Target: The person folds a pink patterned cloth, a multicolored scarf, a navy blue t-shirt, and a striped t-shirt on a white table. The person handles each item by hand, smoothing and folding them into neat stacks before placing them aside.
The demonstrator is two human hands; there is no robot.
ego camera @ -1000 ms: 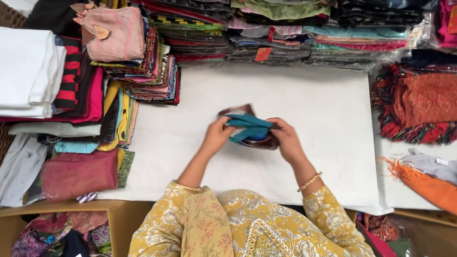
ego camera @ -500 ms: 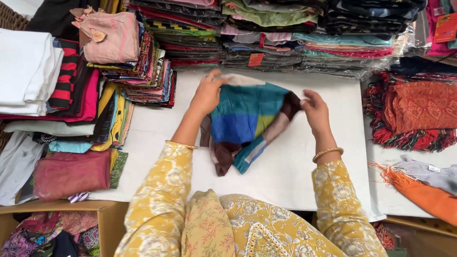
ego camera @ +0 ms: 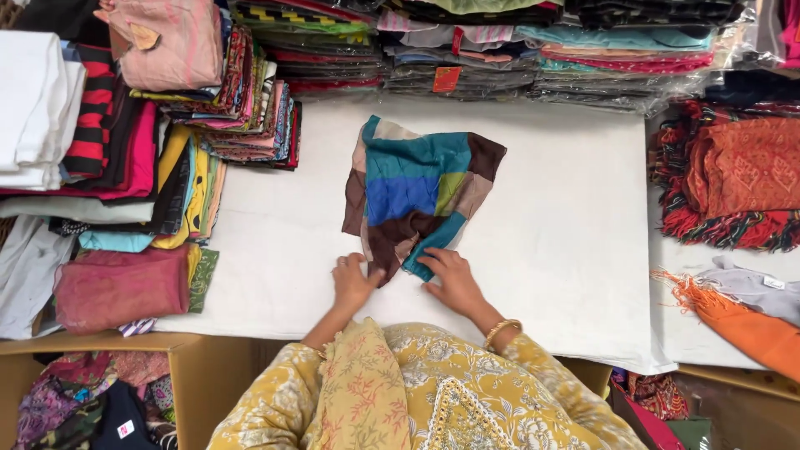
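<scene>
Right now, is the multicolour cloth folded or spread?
Spread: the multicolour cloth lies opened on the white table, both hands at its near edge.

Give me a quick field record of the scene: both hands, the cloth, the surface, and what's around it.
left hand: flat on the cloth's near brown corner
right hand: flat on the cloth's near teal corner
cloth: colour-block piece in teal, blue, brown, green and beige, spread out but rumpled
table: white-covered
far edge: stacks of folded fabric
right side: red-orange fringed textile
</scene>
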